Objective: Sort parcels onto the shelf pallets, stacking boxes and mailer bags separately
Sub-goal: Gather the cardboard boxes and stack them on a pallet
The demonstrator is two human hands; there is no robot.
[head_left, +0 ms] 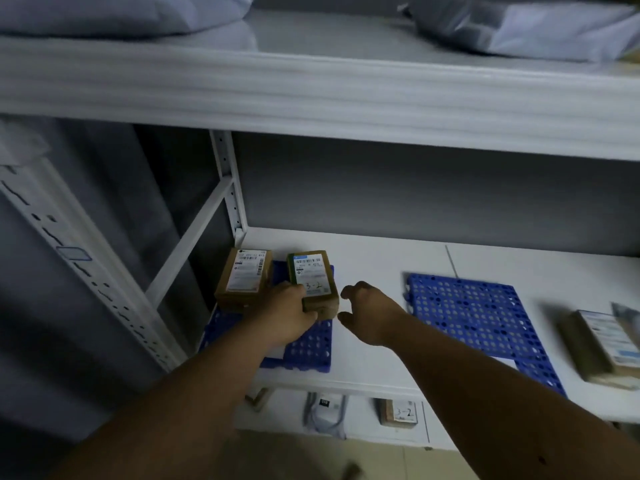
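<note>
1. Left hand (292, 315) fingers clamped on labelled box (313, 284), on left blue pallet (311, 348) beside second box (244, 280).
2. Right hand (367, 313) at box's 3 o'clock, fingers spread, empty.
3. Risk: one-sided grip tipping box off pallet's edge.

Both arms are bare all the way up, with no sleeves, no gloves, no watch and no rings on the left hand (291, 311) or the right hand (367, 311), and a small dark spot sits low on the right forearm (541, 460).
</note>
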